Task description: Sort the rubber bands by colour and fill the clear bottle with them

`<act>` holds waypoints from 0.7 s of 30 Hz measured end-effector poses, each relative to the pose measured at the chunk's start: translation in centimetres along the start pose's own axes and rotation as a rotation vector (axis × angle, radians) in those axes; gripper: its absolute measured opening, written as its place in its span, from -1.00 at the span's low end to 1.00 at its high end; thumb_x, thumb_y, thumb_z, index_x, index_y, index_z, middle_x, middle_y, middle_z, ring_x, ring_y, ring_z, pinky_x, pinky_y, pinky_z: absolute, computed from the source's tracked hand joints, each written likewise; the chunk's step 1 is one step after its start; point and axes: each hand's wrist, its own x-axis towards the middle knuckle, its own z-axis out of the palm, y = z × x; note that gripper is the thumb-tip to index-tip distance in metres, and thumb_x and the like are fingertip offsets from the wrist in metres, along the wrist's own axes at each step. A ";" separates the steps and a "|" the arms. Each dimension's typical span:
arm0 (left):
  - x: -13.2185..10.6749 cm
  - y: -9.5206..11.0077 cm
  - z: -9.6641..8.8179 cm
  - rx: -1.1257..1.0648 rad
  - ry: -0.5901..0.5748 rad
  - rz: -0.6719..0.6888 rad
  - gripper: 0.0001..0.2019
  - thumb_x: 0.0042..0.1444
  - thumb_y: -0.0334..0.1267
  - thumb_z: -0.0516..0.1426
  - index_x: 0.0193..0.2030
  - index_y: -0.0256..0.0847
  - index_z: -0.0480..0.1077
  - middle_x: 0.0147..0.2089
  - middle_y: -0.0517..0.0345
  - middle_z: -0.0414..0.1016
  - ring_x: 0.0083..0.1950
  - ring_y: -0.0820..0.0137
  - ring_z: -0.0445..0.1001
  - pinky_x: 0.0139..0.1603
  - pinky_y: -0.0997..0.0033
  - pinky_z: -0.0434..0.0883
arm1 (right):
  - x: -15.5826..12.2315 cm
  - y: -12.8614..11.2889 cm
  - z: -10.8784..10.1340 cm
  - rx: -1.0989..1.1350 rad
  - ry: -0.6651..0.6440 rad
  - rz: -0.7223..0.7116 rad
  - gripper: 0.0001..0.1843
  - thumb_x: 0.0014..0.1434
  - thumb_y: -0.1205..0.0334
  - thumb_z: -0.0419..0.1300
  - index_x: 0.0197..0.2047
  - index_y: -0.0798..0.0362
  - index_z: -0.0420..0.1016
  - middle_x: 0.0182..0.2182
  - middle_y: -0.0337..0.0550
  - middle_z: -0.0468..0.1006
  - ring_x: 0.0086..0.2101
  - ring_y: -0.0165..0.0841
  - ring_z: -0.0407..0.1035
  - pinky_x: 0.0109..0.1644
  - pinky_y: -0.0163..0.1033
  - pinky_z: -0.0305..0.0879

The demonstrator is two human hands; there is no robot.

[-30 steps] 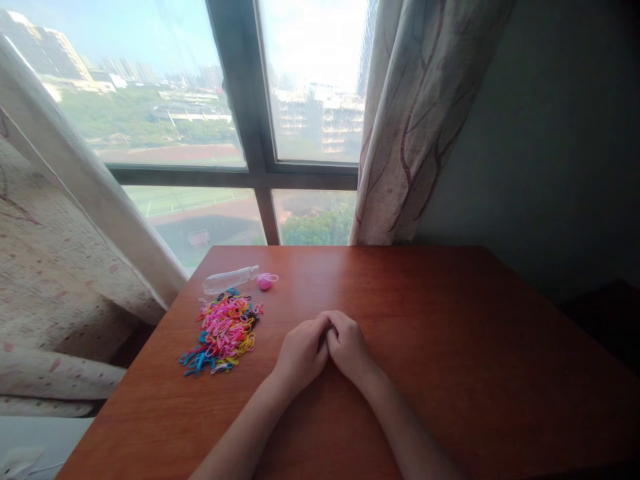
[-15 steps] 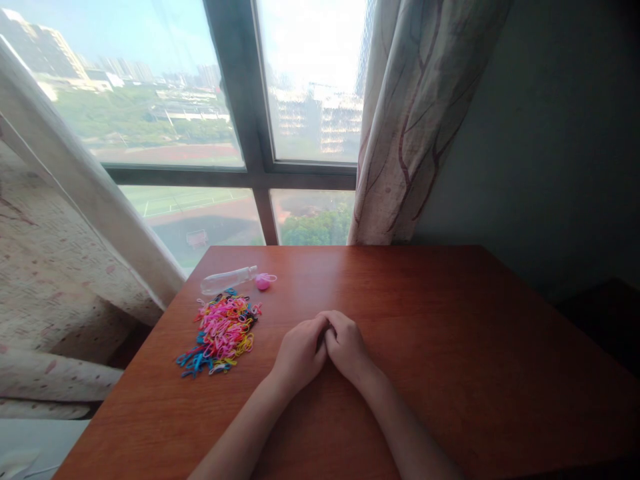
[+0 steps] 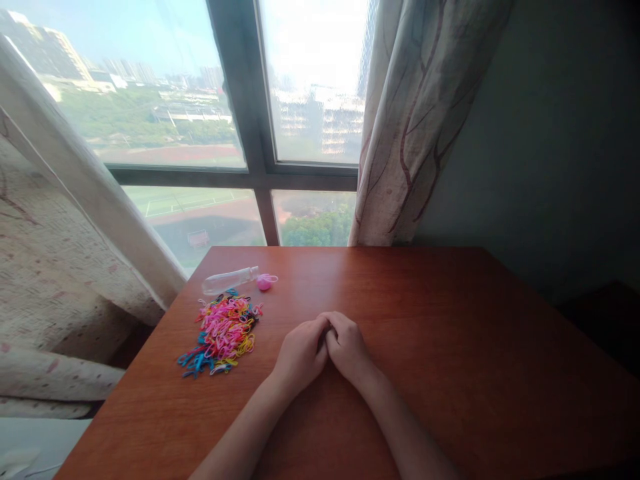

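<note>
My left hand (image 3: 301,350) and my right hand (image 3: 346,343) rest together on the tabletop, folded against each other with the fingers curled inward. Both are closed, and nothing shows in them. To the left of my left hand lies a loose pile of small elastic bands (image 3: 225,330) in pink, red, yellow, blue and black. A clear plastic bottle (image 3: 227,281) is on its side behind the pile. Next to its mouth sits a round pink cap with a loop (image 3: 265,283). Neither hand touches these things.
The brown wooden table (image 3: 450,347) reaches up to the window (image 3: 260,177). Patterned curtains hang at the left (image 3: 65,240) and right (image 3: 400,133) of it. A white surface (image 3: 40,443) shows at the lower left, beside the table.
My hands stay folded in the same place. The view has shifted very slightly; the bands, bottle and cap lie as before.
</note>
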 end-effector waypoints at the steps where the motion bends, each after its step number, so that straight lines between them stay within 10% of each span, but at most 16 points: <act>1: 0.0 0.0 0.0 -0.001 0.000 -0.001 -0.77 0.09 -0.44 0.03 -0.12 -0.15 0.35 -0.16 0.06 0.55 -0.13 0.25 0.51 -0.13 0.36 0.37 | 0.0 0.0 0.0 -0.001 0.002 -0.001 -0.61 -0.02 0.53 -0.05 -0.26 0.04 0.51 -0.29 -0.12 0.57 -0.24 -0.27 0.42 -0.09 -0.21 0.37; 21: -0.1 0.2 -0.5 -0.071 0.014 0.009 -0.78 0.08 -0.44 0.05 -0.15 -0.17 0.40 -0.19 0.10 0.57 -0.18 0.31 0.52 -0.16 0.41 0.39 | -0.1 -0.3 -0.1 0.002 -0.007 0.013 -0.63 0.03 0.53 -0.03 -0.25 0.03 0.52 -0.30 -0.14 0.57 -0.25 -0.29 0.43 -0.12 -0.25 0.35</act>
